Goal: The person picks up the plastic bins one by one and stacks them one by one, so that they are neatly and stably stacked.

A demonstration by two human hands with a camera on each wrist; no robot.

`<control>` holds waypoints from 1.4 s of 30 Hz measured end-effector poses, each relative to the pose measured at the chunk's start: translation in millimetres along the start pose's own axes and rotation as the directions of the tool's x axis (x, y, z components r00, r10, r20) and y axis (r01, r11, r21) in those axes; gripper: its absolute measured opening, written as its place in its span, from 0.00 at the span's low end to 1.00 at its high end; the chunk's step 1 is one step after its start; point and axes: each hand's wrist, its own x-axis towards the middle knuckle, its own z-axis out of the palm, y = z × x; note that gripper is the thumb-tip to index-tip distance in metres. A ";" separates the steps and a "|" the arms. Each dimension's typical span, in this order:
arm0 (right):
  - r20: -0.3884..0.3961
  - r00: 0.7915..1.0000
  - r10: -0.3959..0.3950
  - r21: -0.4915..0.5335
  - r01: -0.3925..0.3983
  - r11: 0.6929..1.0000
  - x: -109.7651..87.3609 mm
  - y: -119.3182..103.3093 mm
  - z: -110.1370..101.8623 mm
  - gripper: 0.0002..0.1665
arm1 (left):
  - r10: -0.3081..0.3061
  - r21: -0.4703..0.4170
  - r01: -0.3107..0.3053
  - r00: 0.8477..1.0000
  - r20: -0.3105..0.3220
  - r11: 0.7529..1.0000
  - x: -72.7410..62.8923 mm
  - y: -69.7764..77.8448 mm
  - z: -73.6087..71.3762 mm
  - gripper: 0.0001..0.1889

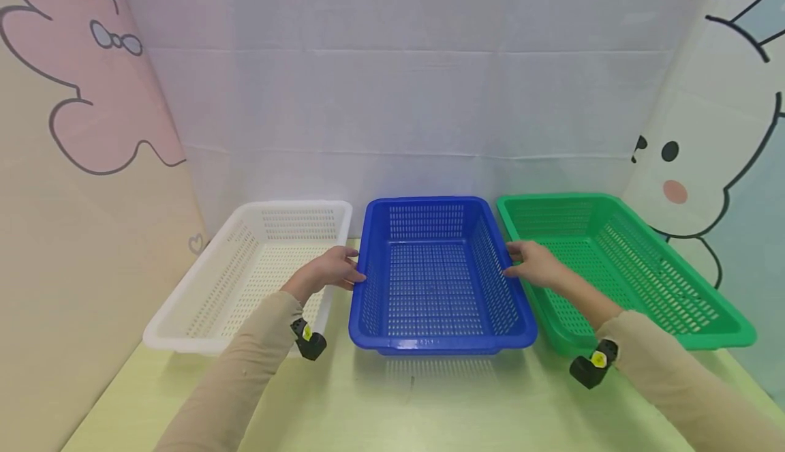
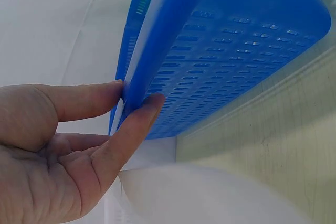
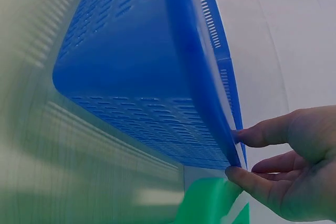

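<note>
A blue plastic basket [image 1: 432, 288] with slotted walls stands in the middle, nothing inside it. My left hand [image 1: 334, 268] pinches its left rim between thumb and fingers; the left wrist view shows the thumb above the blue rim [image 2: 152, 51] and a finger under it. On the opposite side, my right hand [image 1: 533, 263] pinches the right rim the same way, seen close in the right wrist view beside the blue wall [image 3: 142, 51]. Shadow and light show beneath the basket's near edge; whether its base touches the table I cannot tell.
To the left is a white basket [image 1: 184, 309], partly behind my left forearm. A green basket [image 1: 687, 302] sits to the right, its near left part beneath my right arm. All rest on a pale green table [image 1: 380, 411] before a white cloth backdrop [image 1: 417, 97].
</note>
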 end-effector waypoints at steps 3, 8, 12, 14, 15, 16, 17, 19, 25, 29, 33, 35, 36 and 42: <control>0.010 1.000 0.000 -0.004 0.000 1.000 0.2 0.8 2.1 0.35 | -0.007 0.016 0.007 1.000 -0.008 1.000 -0.3 -0.2 -0.6 0.31; 0.024 1.000 0.013 0.045 -0.014 0.999 0.1 3.0 4.4 0.36 | -0.019 0.034 0.019 1.000 -0.008 0.999 -0.4 0.2 -1.9 0.32; 0.022 1.000 0.012 0.073 -0.013 0.997 0.3 3.0 4.8 0.36 | -0.021 0.041 0.022 1.000 -0.016 0.999 -1.6 1.3 -2.4 0.32; 0.028 1.000 0.013 0.093 -0.015 0.996 0.2 2.3 4.9 0.37 | -0.028 0.049 0.029 0.999 -0.025 0.998 -2.4 2.4 -1.9 0.31; 0.031 0.999 0.015 0.104 -0.018 0.994 0.3 2.2 4.7 0.37 | -0.033 0.051 0.035 0.999 -0.030 0.998 -2.7 3.2 -1.5 0.30; 0.034 0.999 0.016 0.112 -0.019 0.993 0.2 1.6 4.3 0.37 | -0.039 0.056 0.041 0.999 -0.033 0.998 -3.3 4.4 -1.0 0.30; 0.039 0.999 0.021 0.124 -0.026 0.992 0.1 1.5 3.4 0.37 | -0.044 0.058 0.046 0.998 -0.036 0.997 -3.5 5.4 -0.4 0.29; 0.048 0.998 0.033 0.140 -0.040 0.989 -0.3 0.7 1.2 0.37 | -0.054 0.063 0.056 0.998 -0.040 0.996 -3.5 7.0 0.2 0.29; 0.054 0.996 0.071 0.163 -0.079 0.983 -1.3 -0.9 -7.2 0.38 | -0.054 0.056 0.056 0.998 -0.039 0.997 -5.1 11.5 -2.7 0.30; 0.047 0.998 0.047 0.198 -0.055 0.979 -0.8 1.4 -14.0 0.39 | -0.045 0.055 0.046 0.999 -0.024 0.997 -8.4 16.0 -7.0 0.29; 0.041 0.998 0.036 0.213 -0.044 0.976 -1.7 -1.3 -20.1 0.40 | -0.026 0.066 0.027 1.000 -0.010 0.997 -11.9 20.6 -13.3 0.29; 0.040 0.998 0.044 0.210 -0.051 0.976 -3.4 -6.7 -22.3 0.39 | -0.011 0.068 0.011 1.000 -0.001 0.998 -13.8 23.4 -17.3 0.30; 0.044 0.997 0.060 0.206 -0.067 0.976 -4.6 -10.6 -22.9 0.39 | -0.005 0.069 0.005 1.000 -0.001 0.998 -15.0 24.9 -19.2 0.30; 0.041 0.997 0.067 0.185 -0.074 0.980 -5.6 -26.3 -26.9 0.38 | 0.008 0.083 -0.006 1.000 -0.024 0.997 -23.3 33.2 -31.7 0.31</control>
